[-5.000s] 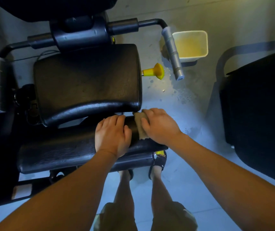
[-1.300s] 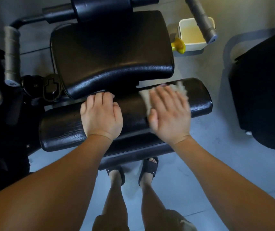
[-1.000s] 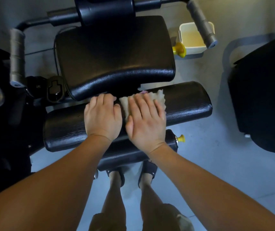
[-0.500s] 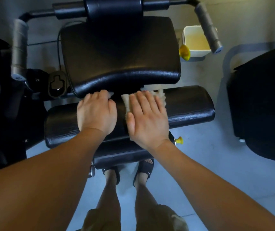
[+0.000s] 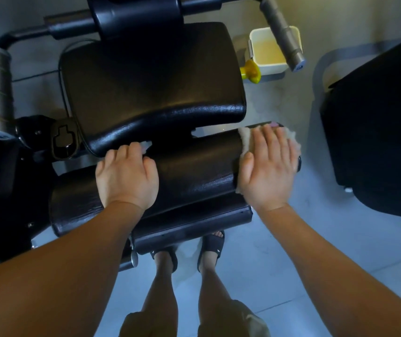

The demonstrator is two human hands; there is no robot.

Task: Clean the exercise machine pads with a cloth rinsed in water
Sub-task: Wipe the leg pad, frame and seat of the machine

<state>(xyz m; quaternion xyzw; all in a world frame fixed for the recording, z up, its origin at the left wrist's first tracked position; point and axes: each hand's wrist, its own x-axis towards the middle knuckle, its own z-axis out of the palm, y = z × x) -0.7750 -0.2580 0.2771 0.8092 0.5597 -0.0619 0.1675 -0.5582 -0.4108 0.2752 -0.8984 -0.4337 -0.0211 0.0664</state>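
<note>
At middle right, the flat open right hand [image 5: 267, 166] presses a pale fuzzy cloth [image 5: 244, 139] on the long black roll pad [image 5: 194, 171]. The open left hand [image 5: 126, 176] rests there. The big black seat pad [image 5: 153, 88] looks left to wipe.

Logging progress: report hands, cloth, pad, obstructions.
Right hand flat on cloth, right end of roller pad. Left hand bare, bracing pad. Nothing in the way.

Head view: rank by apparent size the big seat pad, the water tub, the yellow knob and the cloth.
1. Big seat pad
2. Water tub, partly hidden by a handle
3. Cloth, mostly covered by the right hand, so this rank is unsure
4. Yellow knob
</note>
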